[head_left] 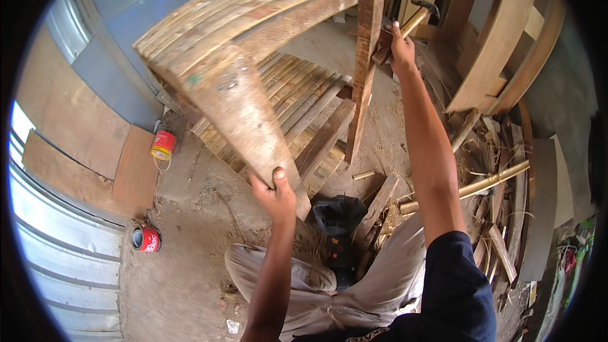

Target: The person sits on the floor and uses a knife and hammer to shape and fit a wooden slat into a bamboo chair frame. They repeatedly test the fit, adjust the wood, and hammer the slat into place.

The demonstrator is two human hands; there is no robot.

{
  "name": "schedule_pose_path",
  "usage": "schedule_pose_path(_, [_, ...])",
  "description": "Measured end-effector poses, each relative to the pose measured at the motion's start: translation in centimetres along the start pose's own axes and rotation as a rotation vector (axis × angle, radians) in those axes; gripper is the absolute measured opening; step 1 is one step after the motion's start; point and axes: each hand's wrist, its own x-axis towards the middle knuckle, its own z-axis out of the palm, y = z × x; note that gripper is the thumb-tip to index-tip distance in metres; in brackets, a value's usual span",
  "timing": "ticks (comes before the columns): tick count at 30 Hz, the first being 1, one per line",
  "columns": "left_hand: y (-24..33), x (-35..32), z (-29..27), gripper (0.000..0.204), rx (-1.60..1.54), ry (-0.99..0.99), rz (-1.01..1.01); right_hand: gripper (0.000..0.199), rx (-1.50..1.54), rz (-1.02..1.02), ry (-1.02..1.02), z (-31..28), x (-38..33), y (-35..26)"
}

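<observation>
gripping the near leg of a slatted wooden bench (253,31), the left hand (275,193) is closing around the lower end of that leg, with the thumb lying on top of the wood. the bench is being held up off the floor and tilted, so its curved top of thin strips is rising above the left hand and stretching toward the far leg. beyond the bench's far leg, the right hand (400,47) is wrapping shut around the wooden handle of a hammer (415,19), whose dark metal head is sitting just past the bench's far corner; the hand and handle are lying right against that leg.

under the bench, a second slatted panel (304,98) is lying flat on the dusty floor. to the left of the bench, a red can (163,144) is standing by a plywood sheet, and another red can (145,239), open at the top, is sitting further down from the bench near a metal shutter (57,240). below the bench, a black bag (339,212) is resting between the person's knees. to the right of the bench, loose boards and bamboo sticks (494,180) are piling up beside large curved wooden pieces (500,38).
</observation>
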Motion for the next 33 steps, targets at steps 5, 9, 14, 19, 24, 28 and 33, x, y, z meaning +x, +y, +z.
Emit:
schedule_pose_path(5, [0.1, 0.1, 0.3, 0.058, -0.039, 0.064, 0.031, 0.049, 0.240, 0.203, -0.295, 1.9, 0.5, 1.2])
schedule_pose_path(9, [0.0, 0.7, 0.2, 0.052, -0.027, 0.072, 0.074, 0.052, 0.205, 0.227, -0.369, 1.3, -0.1, 1.7])
schedule_pose_path(14, [0.1, 1.1, -0.3, 0.053, -0.044, 0.061, 0.123, 0.052, 0.148, 0.210, -0.182, 1.5, -0.3, 1.9])
schedule_pose_path(19, [-1.6, 2.9, -3.0, 0.042, 0.080, 0.020, 0.151, 0.052, 0.155, 0.219, -0.098, 1.1, -3.1, 0.3])
schedule_pose_path(24, [-5.8, 9.1, -7.2, 0.051, 0.114, 0.048, 0.030, 0.051, 0.166, 0.142, -0.147, 0.9, -10.1, -2.2])
schedule_pose_path(28, [-9.2, 15.5, -11.2, 0.071, 0.499, 0.012, 0.059, 0.057, 0.046, 0.140, -0.064, 1.7, -16.0, -3.0])
schedule_pose_path(33, [-12.7, 19.0, -13.4, 0.073, 0.658, 0.009, 0.079, 0.057, 0.034, 0.036, 0.000, 2.7, -21.2, -3.9])
